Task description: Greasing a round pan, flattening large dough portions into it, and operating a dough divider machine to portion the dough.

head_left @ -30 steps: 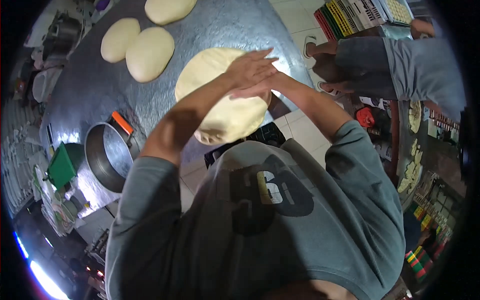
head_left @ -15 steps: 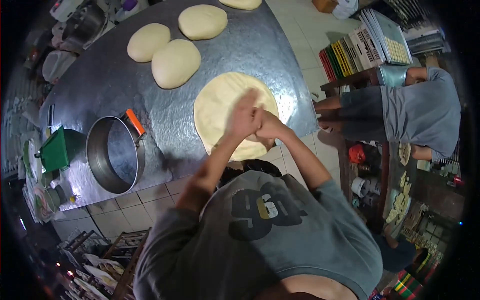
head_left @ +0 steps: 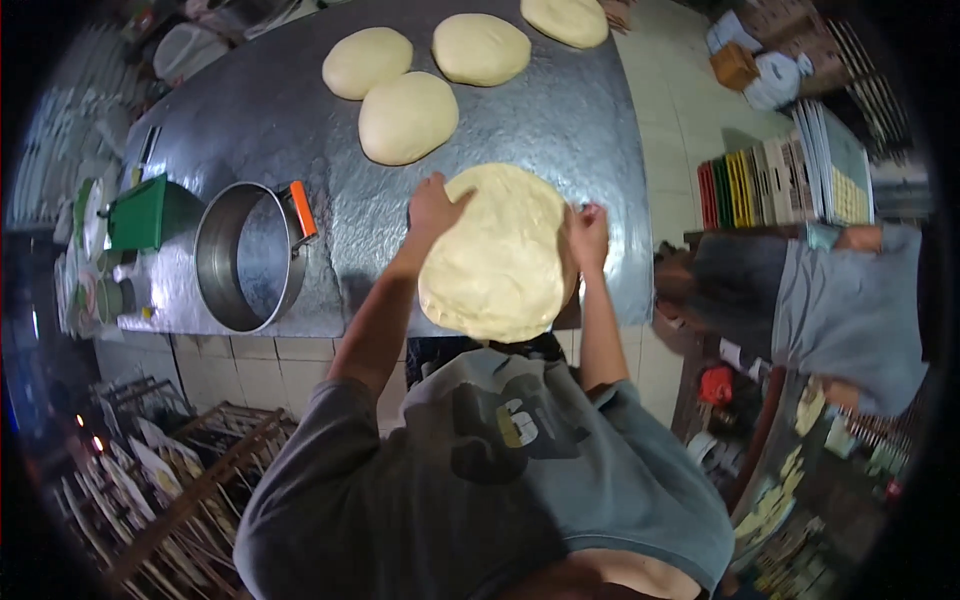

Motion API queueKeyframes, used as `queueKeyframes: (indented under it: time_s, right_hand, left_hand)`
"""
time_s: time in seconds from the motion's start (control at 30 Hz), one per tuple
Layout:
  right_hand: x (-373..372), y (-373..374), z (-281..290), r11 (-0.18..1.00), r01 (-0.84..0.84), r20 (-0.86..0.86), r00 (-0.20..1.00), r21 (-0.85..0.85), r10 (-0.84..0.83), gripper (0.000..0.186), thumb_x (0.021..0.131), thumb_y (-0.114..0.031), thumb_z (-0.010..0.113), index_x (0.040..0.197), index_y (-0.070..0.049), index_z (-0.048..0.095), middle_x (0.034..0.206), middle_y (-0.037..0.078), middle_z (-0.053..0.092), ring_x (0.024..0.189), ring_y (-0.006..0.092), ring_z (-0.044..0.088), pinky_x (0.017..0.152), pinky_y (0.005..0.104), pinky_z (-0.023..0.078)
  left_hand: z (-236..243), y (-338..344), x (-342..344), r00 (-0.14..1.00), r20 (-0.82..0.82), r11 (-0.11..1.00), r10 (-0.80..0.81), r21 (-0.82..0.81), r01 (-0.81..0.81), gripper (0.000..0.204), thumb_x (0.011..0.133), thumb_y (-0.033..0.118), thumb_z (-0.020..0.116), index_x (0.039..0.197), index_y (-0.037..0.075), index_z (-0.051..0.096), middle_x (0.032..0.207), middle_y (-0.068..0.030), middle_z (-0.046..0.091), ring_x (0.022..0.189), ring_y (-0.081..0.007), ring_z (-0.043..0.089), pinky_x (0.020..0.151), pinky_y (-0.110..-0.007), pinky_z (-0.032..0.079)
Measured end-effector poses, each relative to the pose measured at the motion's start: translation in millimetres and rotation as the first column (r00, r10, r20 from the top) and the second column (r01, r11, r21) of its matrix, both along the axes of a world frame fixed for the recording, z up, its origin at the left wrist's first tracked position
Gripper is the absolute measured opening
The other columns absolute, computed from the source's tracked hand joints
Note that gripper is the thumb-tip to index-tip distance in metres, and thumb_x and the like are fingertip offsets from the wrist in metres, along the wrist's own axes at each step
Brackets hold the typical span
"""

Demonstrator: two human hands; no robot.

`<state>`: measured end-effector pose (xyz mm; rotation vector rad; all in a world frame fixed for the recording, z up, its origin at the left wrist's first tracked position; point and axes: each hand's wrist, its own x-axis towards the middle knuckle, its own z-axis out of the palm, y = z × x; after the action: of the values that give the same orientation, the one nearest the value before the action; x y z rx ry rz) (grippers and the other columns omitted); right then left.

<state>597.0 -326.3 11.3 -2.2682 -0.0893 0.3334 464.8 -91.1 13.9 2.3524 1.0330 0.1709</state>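
Note:
A wide, flattened disc of pale dough (head_left: 495,265) lies in front of me at the table's near edge, its top uneven and dimpled. My left hand (head_left: 437,207) is at its upper left rim, thumb over the top and fingers along the side. At the opposite rim, my right hand (head_left: 588,238) has curled fingers against the dough; its fingertips are partly hidden. Farther back rest several rounded dough pieces: one nearest me (head_left: 408,118), one at the left (head_left: 368,62), one in the middle (head_left: 481,48) and one at the far right (head_left: 565,20).
A round metal pan (head_left: 205,262) with an orange clamp handle (head_left: 302,208) stands left on the dark metal table (head_left: 540,130), beside a green container (head_left: 138,215). Behind the table's right side, a person in grey (head_left: 850,310) works near stacked crates (head_left: 750,185). Racks (head_left: 190,500) stand lower left.
My hands, together over the middle of the dough before, have parted to its two sides. The dough's surface looks more dimpled and its outline narrower. The whole view has shifted.

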Motion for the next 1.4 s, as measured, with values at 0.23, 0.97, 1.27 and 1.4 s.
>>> queueKeyframes:
  time_s: [0.23,0.97,1.27,1.4]
  right_hand:
    - [-23.3,12.2,16.0,0.935,-0.193,-0.152,0.957,0.297,0.246,0.061,0.068,-0.029,0.081,0.114,0.002,0.056,0.108,0.016,0.049,0.106,0.0306,0.048,0.093,0.0405,0.041]
    - [-171.2,133.9,129.5,0.506,-0.216,-0.203,0.733,0.835,0.649,0.071,0.071,-0.039,0.078,0.117,0.01,0.051,0.109,0.019,0.061,0.092,0.0288,0.064,0.084,0.0377,0.051]
    - [-267.9,327.9,207.5,0.298,-0.402,-0.07,0.492,0.866,0.868,0.048,0.093,-0.029,0.056,0.127,0.005,0.046,0.118,0.014,0.059,0.101,0.0217,0.061,0.086,0.0328,0.05]
    - [-301.3,365.4,207.5,0.323,-0.475,-0.116,0.413,0.819,0.903,0.039,0.094,-0.028,0.057,0.115,0.004,0.056,0.104,0.01,0.065,0.092,0.016,0.063,0.081,0.0294,0.051]
  left_hand:
    - [-17.6,19.9,-11.0,0.783,0.219,0.807,-0.582,0.034,0.59,0.055,0.075,0.043,0.07,0.113,0.004,0.062,0.122,-0.0205,0.056,0.116,-0.0357,0.051,0.099,-0.04,0.039]
    - [187.1,13.9,-358.7,0.397,0.467,0.207,0.79,-0.813,0.544,0.01,0.088,0.008,0.063,0.095,0.004,0.056,0.091,0.0006,0.06,0.087,-0.0078,0.057,0.074,-0.025,0.046]
    - [216.4,132.5,-455.6,0.3,0.766,0.696,0.568,-0.642,0.322,0.014,0.083,0.006,0.066,0.091,0.003,0.055,0.083,0.0,0.056,0.08,-0.0078,0.054,0.068,-0.024,0.043]
    - [197.3,162.8,-482.1,0.084,0.714,0.635,0.695,-0.665,0.393,0.013,0.085,-0.002,0.059,0.095,0.003,0.052,0.091,-0.0031,0.057,0.087,-0.0095,0.055,0.074,-0.026,0.044]
